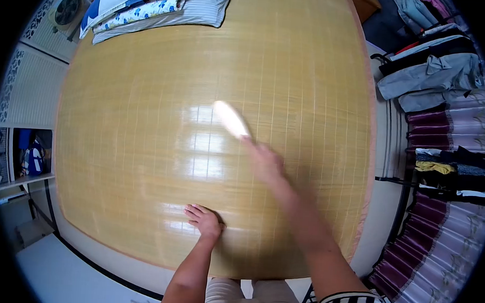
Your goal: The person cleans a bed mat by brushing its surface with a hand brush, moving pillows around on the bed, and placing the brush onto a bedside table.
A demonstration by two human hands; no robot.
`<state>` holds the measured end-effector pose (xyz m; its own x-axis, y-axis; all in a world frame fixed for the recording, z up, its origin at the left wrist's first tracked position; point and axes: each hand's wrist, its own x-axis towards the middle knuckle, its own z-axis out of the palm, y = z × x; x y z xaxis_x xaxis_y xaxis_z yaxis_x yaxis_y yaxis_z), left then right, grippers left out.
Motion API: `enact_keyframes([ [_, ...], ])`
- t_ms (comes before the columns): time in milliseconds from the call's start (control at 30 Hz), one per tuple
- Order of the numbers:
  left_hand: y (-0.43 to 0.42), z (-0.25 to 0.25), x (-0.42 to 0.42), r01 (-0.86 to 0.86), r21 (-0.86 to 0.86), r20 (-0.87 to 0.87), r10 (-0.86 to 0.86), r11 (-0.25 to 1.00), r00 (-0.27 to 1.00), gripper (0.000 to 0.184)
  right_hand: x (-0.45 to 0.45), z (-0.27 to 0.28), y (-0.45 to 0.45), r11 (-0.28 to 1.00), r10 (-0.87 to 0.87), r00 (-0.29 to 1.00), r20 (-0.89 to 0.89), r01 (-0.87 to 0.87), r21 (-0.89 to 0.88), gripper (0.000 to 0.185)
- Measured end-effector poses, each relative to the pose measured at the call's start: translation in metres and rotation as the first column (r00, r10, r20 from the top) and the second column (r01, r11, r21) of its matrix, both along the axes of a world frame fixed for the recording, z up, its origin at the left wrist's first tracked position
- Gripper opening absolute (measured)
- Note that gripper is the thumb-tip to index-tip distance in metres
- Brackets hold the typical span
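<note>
A woven bamboo mat (136, 114) covers the bed. My right hand (265, 160), smeared by motion, is closed around the handle of a pale, oblong bed brush (230, 120). The brush points up and left over the middle of the mat; blur hides its bristles and whether it touches the surface. Lower down, my left hand (204, 220) lies palm down on the mat with its fingers spread and nothing in it.
Stacked pillows (167, 18) lie at the bed's far left corner. A fan (66, 9) and a shelf unit (28, 153) stand on the left. Along the right side are hanging clothes (435, 76) and a purple curtain (412, 235).
</note>
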<state>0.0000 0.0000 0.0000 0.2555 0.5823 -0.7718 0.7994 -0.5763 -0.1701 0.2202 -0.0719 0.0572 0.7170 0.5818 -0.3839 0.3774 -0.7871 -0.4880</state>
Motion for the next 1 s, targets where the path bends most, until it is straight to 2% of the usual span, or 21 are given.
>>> enact_keyframes([
  [167, -0.007, -0.002, -0.004, 0.004, 0.007, 0.05, -0.005, 1.0, 0.999, 0.128, 0.007, -0.02, -0.016, 0.997, 0.073, 0.986, 0.152, -0.069, -0.033, 0.034],
  [233, -0.006, -0.013, -0.007, 0.003, 0.016, 0.065, -0.004, 1.0, 0.998, 0.128, 0.04, -0.018, -0.068, 0.934, -0.329, 0.944, 0.032, 0.33, -0.137, 0.03],
  [267, -0.009, -0.017, -0.008, 0.004, 0.02, 0.075, -0.005, 1.0, 0.997, 0.127, 0.058, -0.062, -0.13, 0.91, -0.295, 0.903, 0.312, 0.365, -0.198, 0.032],
  [300, -0.008, -0.016, -0.01, 0.0, 0.017, 0.073, -0.002, 1.0, 0.997, 0.127, 0.069, -0.005, -0.155, 0.779, -0.545, 0.794, 0.268, 0.598, -0.188, 0.029],
  [333, -0.005, -0.013, -0.009, 0.003, 0.02, 0.05, -0.004, 1.0, 0.999, 0.127, 0.089, -0.063, -0.25, 0.745, -0.542, 0.682, 0.491, 0.66, -0.094, 0.027],
  [367, -0.003, -0.012, -0.004, 0.003, 0.018, 0.035, -0.004, 1.0, 0.999, 0.126, 0.091, -0.02, -0.293, 0.802, -0.493, 0.605, 0.625, 0.595, 0.056, 0.028],
  [400, -0.001, -0.009, -0.001, -0.001, 0.019, 0.042, 0.0, 1.0, 0.999, 0.126, 0.106, -0.058, -0.399, 0.644, -0.455, 0.593, 0.665, 0.734, -0.214, 0.027],
  [433, 0.001, -0.006, 0.0, 0.001, 0.032, 0.036, -0.003, 0.999, 0.999, 0.126, 0.115, -0.081, -0.487, 0.479, -0.521, 0.533, 0.666, 0.829, -0.289, 0.027],
  [467, -0.001, -0.005, -0.001, 0.005, 0.037, 0.028, -0.006, 0.999, 1.0, 0.125, 0.092, -0.004, -0.447, 0.268, -0.651, 0.318, 0.689, 0.946, -0.183, 0.031],
  [533, -0.002, -0.011, -0.006, 0.011, 0.027, 0.022, -0.012, 1.0, 1.0, 0.125, 0.071, 0.033, -0.436, 0.266, -0.628, 0.226, 0.745, 0.962, -0.068, 0.037],
  [633, 0.0, -0.008, -0.004, 0.008, 0.023, 0.032, -0.009, 1.0, 0.999, 0.125, 0.063, 0.004, -0.407, 0.521, -0.69, 0.255, 0.678, 0.825, 0.22, 0.04],
  [700, 0.0, -0.004, -0.002, -0.004, 0.005, 0.033, 0.004, 1.0, 0.999, 0.127, 0.059, 0.016, -0.301, 0.586, -0.779, 0.461, 0.424, 0.777, 0.232, 0.042],
  [733, 0.001, -0.005, -0.002, -0.002, 0.012, 0.035, 0.001, 1.0, 0.999, 0.127, 0.059, 0.013, -0.247, 0.633, -0.749, 0.515, 0.417, 0.743, 0.218, 0.043],
  [767, 0.0, -0.007, -0.004, -0.004, 0.02, 0.059, 0.003, 1.0, 0.998, 0.128, 0.057, 0.012, -0.201, 0.605, -0.796, 0.586, 0.152, 0.773, 0.188, 0.044],
  [800, -0.001, -0.008, -0.006, -0.007, 0.026, 0.081, 0.005, 1.0, 0.997, 0.128, 0.058, -0.028, -0.173, 0.725, -0.688, 0.701, 0.186, 0.662, 0.189, 0.043],
  [833, -0.001, -0.008, -0.006, -0.006, 0.027, 0.078, 0.004, 1.0, 0.997, 0.128, 0.059, -0.017, -0.118, 0.74, -0.667, 0.74, -0.088, 0.671, 0.032, 0.04],
  [867, -0.001, -0.008, -0.005, -0.016, 0.024, 0.073, 0.015, 1.0, 0.997, 0.129, 0.047, -0.059, -0.089, 0.808, -0.513, 0.847, -0.139, 0.532, 0.253, 0.037],
  [900, -0.001, -0.008, -0.005, -0.029, 0.022, 0.068, 0.027, 0.999, 0.997, 0.129, 0.035, -0.026, -0.031, 0.98, -0.197, 0.968, 0.156, 0.192, 0.049, 0.037],
  [933, -0.001, -0.008, -0.004, -0.036, 0.025, 0.067, 0.035, 0.999, 0.997, 0.129, 0.034, 0.029, 0.016, 0.995, -0.074, 0.977, -0.202, 0.059, -0.081, 0.037],
  [967, -0.001, -0.008, -0.004, -0.035, 0.029, 0.068, 0.033, 0.999, 0.997, 0.129, 0.018, 0.002, 0.043, 0.989, 0.144, 0.985, 0.096, -0.145, -0.002, 0.039],
  [1000, 0.001, -0.009, -0.004, -0.03, 0.035, 0.069, 0.028, 0.999, 0.997, 0.129, 0.005, -0.017, 0.071, 0.969, 0.215, 0.961, 0.174, -0.232, 0.085, 0.041],
])
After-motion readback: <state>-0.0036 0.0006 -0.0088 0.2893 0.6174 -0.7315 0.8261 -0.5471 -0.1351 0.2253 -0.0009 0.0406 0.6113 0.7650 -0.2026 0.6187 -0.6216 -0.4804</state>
